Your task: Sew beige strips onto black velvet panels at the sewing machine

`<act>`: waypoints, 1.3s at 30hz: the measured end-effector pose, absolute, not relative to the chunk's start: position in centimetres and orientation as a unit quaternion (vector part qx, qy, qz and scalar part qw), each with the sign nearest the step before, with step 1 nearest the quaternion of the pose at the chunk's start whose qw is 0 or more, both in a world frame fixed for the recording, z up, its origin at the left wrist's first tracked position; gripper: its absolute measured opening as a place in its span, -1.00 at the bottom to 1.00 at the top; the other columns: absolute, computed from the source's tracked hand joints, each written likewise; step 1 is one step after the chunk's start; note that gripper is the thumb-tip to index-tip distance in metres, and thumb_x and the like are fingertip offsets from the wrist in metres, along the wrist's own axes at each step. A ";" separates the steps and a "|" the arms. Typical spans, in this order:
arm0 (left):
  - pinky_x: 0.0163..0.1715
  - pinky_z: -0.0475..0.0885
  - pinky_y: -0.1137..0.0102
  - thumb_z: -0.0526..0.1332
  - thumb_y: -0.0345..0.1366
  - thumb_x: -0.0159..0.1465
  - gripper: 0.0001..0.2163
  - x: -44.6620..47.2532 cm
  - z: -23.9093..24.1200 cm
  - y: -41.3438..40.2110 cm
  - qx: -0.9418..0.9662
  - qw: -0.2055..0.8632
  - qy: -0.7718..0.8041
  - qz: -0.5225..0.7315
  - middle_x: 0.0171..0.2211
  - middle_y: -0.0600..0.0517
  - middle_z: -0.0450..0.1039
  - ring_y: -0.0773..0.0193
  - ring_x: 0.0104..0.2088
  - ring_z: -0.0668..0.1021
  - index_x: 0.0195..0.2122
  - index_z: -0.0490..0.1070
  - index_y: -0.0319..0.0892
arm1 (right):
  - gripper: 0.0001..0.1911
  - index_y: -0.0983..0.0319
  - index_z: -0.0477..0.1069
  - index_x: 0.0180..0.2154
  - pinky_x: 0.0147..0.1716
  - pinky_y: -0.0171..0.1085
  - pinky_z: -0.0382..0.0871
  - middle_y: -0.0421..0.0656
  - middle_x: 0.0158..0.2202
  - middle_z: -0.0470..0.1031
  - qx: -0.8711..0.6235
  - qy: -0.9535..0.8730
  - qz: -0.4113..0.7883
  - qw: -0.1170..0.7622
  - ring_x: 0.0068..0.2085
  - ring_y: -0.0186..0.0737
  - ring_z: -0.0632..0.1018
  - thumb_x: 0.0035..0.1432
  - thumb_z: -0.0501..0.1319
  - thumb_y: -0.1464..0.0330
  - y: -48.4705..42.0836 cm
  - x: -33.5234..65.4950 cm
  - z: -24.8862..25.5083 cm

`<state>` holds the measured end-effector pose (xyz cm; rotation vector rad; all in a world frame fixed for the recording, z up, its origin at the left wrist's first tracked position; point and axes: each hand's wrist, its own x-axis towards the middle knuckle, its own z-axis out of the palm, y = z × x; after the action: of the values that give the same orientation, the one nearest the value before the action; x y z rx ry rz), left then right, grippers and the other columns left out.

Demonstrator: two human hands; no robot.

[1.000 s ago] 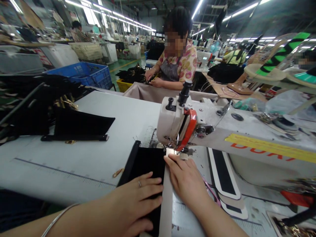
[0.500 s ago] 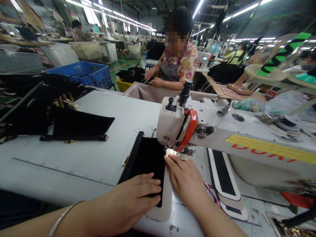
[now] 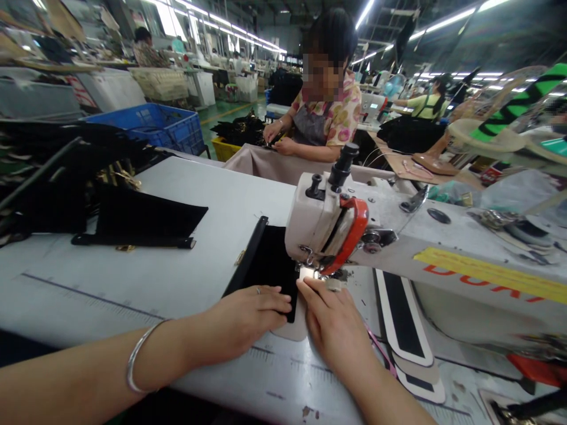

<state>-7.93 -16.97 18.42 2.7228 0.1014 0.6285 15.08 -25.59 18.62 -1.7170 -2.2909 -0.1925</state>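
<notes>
My left hand (image 3: 246, 321) lies flat, fingers together, on the near end of a black fabric panel (image 3: 272, 264). A white strip (image 3: 296, 326) runs along the panel's right edge. My right hand (image 3: 335, 325) rests beside it, fingertips pressing the strip just in front of the presser foot (image 3: 315, 273) of the sewing machine (image 3: 336, 221). The black panel passes under the machine head and has a rolled black edge on its left side. I wear a ring and a silver bangle on the left arm.
More black panels (image 3: 142, 221) lie at the left of the white table (image 3: 186, 283), and white-bordered black strips (image 3: 401, 321) lie right of the needle. A blue crate (image 3: 155, 127) stands behind. Across the table a person in a floral shirt (image 3: 325, 115) handles black parts.
The black panel and white strip have fed away from me under the presser foot. Both hands followed it forward, and the panel's near end now lies under my left fingertips.
</notes>
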 end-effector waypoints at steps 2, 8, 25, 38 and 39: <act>0.30 0.26 0.23 0.06 -0.56 0.32 -0.70 -7.6 18.3 -16.5 0.961 0.162 0.043 0.221 0.09 -0.08 0.51 0.20 0.20 0.44 0.01 0.45 -0.24 | -0.54 0.23 0.28 0.23 0.02 0.02 0.33 -0.02 0.14 0.44 -0.595 -0.790 -0.063 0.134 0.08 0.02 0.43 0.33 0.04 0.48 -25.6 15.1 18.7; 0.29 0.27 0.25 0.08 -0.54 0.35 -0.73 -6.5 17.8 -14.7 0.967 0.118 0.052 0.220 0.07 -0.06 0.52 0.21 0.14 0.49 -0.01 0.46 -0.25 | -0.52 0.20 0.25 0.25 0.05 0.03 0.31 -0.07 0.19 0.40 -0.602 -0.787 -0.052 0.127 0.08 0.01 0.42 0.33 0.05 0.49 -25.6 15.0 18.6; 0.15 0.40 0.31 0.09 -0.51 0.37 -0.74 -3.5 18.1 -10.9 0.951 0.141 0.150 0.229 -0.03 -0.01 0.56 0.21 0.03 0.55 -0.10 0.55 -0.16 | -0.44 0.24 0.19 0.30 0.07 0.08 0.33 -0.03 0.23 0.37 -0.604 -0.787 -0.048 0.115 0.12 0.05 0.40 0.28 0.06 0.51 -25.3 15.2 18.2; 0.09 0.44 0.34 0.14 -0.53 0.30 -0.76 -2.9 18.1 -10.6 0.939 0.135 0.197 0.246 -0.08 0.01 0.59 0.19 -0.02 0.57 -0.21 0.59 -0.15 | -0.42 0.26 0.17 0.30 0.10 0.03 0.31 0.02 0.20 0.37 -0.619 -0.776 -0.037 0.116 0.16 0.04 0.37 0.26 0.06 0.53 -24.9 14.7 18.5; 0.09 0.44 0.35 0.14 -0.54 0.30 -0.75 -3.0 18.1 -10.6 0.939 0.134 0.196 0.247 -0.08 0.01 0.59 0.19 -0.02 0.57 -0.21 0.59 -0.15 | -0.42 0.26 0.18 0.30 0.10 0.02 0.30 0.02 0.20 0.37 -0.620 -0.775 -0.038 0.119 0.15 0.03 0.37 0.27 0.05 0.53 -24.9 14.6 18.6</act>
<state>-2.96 -10.62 18.15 2.7230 0.5676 0.7164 14.64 -24.86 18.55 -1.8121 -2.2662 -0.1103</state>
